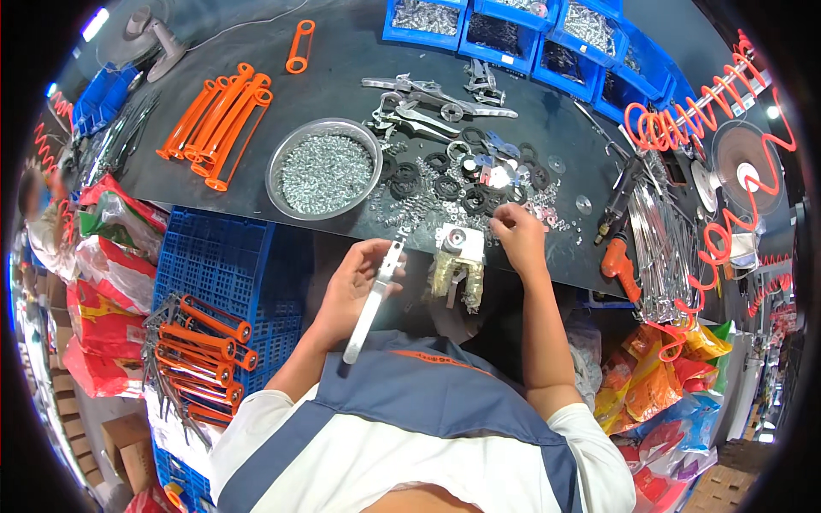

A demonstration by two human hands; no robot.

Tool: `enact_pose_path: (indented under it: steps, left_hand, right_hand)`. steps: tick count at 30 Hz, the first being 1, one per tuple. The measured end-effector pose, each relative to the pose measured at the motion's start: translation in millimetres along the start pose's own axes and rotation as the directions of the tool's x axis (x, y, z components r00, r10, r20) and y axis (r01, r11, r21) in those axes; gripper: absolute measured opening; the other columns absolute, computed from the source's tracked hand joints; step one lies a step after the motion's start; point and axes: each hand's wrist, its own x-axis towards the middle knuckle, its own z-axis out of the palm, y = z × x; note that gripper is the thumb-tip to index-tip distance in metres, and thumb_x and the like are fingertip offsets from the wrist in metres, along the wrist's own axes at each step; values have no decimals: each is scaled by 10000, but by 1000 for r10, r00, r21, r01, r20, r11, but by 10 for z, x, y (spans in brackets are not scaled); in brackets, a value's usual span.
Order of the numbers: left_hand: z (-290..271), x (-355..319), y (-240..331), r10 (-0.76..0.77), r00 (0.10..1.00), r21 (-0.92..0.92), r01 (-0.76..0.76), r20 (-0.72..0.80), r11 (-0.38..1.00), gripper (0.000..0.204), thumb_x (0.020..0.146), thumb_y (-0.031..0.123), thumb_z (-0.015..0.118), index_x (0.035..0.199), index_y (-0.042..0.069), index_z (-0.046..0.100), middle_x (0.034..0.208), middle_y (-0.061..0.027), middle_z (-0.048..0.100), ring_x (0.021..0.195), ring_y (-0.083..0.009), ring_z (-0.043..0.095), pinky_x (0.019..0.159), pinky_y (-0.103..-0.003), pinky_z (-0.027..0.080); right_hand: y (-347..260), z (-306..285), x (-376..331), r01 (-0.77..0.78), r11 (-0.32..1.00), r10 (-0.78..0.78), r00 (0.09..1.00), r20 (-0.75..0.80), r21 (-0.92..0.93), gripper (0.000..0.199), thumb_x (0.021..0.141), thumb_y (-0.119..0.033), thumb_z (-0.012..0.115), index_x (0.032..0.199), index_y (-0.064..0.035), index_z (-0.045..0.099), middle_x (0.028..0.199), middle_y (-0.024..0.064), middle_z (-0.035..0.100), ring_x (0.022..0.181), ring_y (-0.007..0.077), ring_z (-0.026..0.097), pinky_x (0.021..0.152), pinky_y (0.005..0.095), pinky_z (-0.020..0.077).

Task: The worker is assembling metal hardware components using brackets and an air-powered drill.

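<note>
The dark bench (342, 60) spreads out beyond my fingers, with a steel bowl (273, 173) ahead and left of my left hand (351, 278) and a metal fixture (467, 248) just left of my right hand (523, 239). My left fingers are closed on a flat silver bar (374, 301); my right fingertips are bunched, pinching something or not I cannot tell, with black rings (404, 181) beyond them.

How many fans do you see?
2: one white fan on the far left of the table, and one round fan on the right side. Others may be hidden.
</note>
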Motion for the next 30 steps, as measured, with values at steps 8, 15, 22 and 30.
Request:
enact_pose_path:
  steps: [8, 15, 22, 30]
  left_hand:
    - [26, 83, 21, 37, 997, -18, -38, -63, 999, 479, 809, -65, 587, 1246, 23, 411, 1237, -103, 502, 1084, -155, 520, 940, -295, 430]
    - [203, 263, -23, 77, 997, 94, -78, 9, 993, 291, 929, 64, 489, 1209, 8, 434, 1204, -122, 561, 1050, -129, 532, 921, -284, 420]
    - [537, 365, -170, 217, 972, 69, -211, -88, 975, 309, 865, 32, 607, 1155, 3, 504, 1061, -97, 589, 988, -135, 565, 849, -282, 466]
    - [569, 376, -58, 627, 779, 624, -481, -18, 615, 258, 738, -25, 684, 979, 3, 598, 906, -121, 620, 823, -258, 600, 699, -335, 489]
  right_hand:
    - [-9, 41, 145, -58, 991, 57, 998, -14, -118, 171, 690, -71, 665, 852, -30, 626, 737, 89, 657, 704, 217, 647, 648, 323, 495]
    - [-540, -184, -347, -163, 679, 102, 986, 128, 715, 151, 782, 47, 596, 931, 30, 614, 852, 29, 600, 741, 88, 569, 683, 243, 484]
    - [-939, 61, -646, 57, 723, 9, 996, -92, 688, 165, 768, 95, 597, 906, 25, 540, 897, 54, 583, 740, 103, 596, 655, 239, 501]
    - [-1072, 90, -697, 94, 831, -21, 990, -138, 548, 213, 746, 75, 633, 931, 10, 548, 867, 56, 589, 740, 87, 579, 619, 222, 511]
